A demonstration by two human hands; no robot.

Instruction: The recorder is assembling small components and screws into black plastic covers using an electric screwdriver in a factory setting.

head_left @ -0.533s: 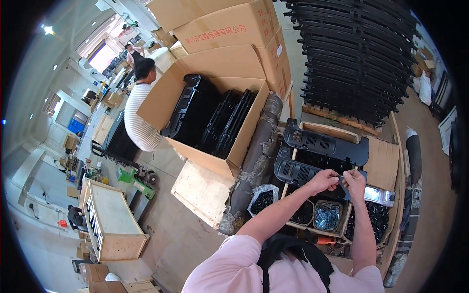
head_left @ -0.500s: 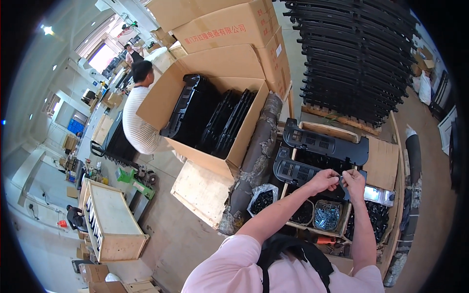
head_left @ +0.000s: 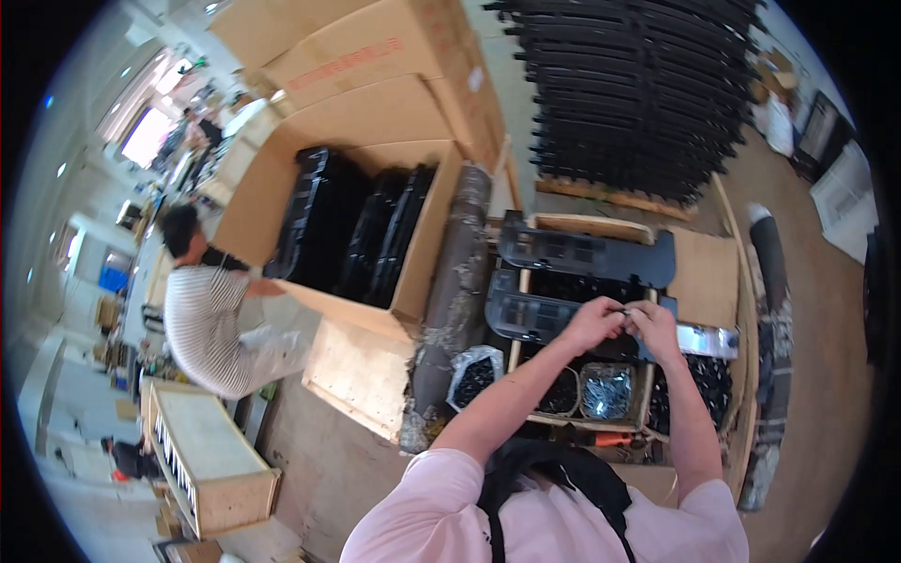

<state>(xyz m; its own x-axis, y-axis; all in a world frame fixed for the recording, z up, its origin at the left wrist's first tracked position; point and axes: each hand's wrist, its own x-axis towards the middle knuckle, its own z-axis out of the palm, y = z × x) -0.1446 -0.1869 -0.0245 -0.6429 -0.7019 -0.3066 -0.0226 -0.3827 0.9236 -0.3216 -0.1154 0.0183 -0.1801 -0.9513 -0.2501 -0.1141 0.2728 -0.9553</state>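
My left hand (head_left: 595, 323) and my right hand (head_left: 654, 330) meet fingertip to fingertip above a wooden parts crate. Both are closed in a pinch, and whatever small dark piece sits between them is too small to name. Just below and left of them lies a long black plastic panel (head_left: 530, 312) with slotted vents, partly hidden by my left hand. A second, similar black panel (head_left: 610, 255) lies behind it. Under my wrists is a clear-lined bin of shiny metal fasteners (head_left: 607, 390). Beside my right forearm, small black parts (head_left: 699, 387) fill another compartment.
A large open carton (head_left: 413, 281) of black panels stands at left, beside a wrapped roll (head_left: 450, 281). A co-worker in a striped top (head_left: 208, 324) bends next to the carton. Behind the crate rises a tall stack of black slatted parts (head_left: 643, 94). An orange-handled tool (head_left: 613, 438) lies near me.
The view has shifted, so the crate and carton appear further left. The co-worker has turned and moved lower left, with an arm toward the carton. My hands stay pinched together.
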